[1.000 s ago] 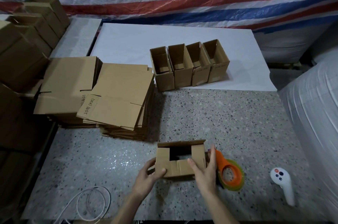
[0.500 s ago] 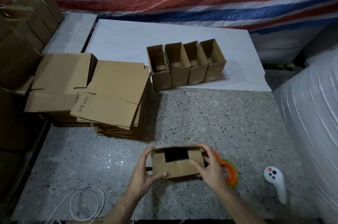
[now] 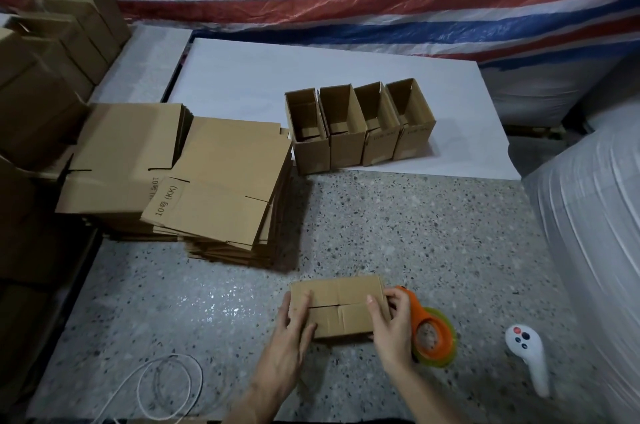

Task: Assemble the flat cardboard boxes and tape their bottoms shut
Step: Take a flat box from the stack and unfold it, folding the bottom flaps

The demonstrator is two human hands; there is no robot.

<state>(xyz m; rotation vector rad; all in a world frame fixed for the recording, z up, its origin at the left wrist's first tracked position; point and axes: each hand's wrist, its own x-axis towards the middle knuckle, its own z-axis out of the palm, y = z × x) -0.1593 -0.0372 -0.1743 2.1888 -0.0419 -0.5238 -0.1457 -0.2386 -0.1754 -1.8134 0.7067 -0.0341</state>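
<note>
Across the speckled grey stone tabletop (image 3: 433,233), stack of flat brown cardboard blanks (image 3: 221,195) at left, within reach as supply; behind, row of four open-topped brown boxes (image 3: 360,126), finished. Near the front edge, small brown cardboard box (image 3: 341,311), bottom up, flaps folded shut, seam untaped. Gripped at each end by left hand (image 3: 292,333) and right hand (image 3: 393,326), thumbs on top, fingers wrapped round, likely to pin flaps down. Beside, orange tape dispenser (image 3: 431,333), handy for sealing.

The top flat brown cardboard blank (image 3: 221,188) of the nearer stack reads "10号 (KK)" near its corner, the neighbouring stack's top blank (image 3: 121,153) shows a partly covered "10号", and the print on the upright open brown cardboard boxes (image 3: 381,143) is too blurred to read.
</note>
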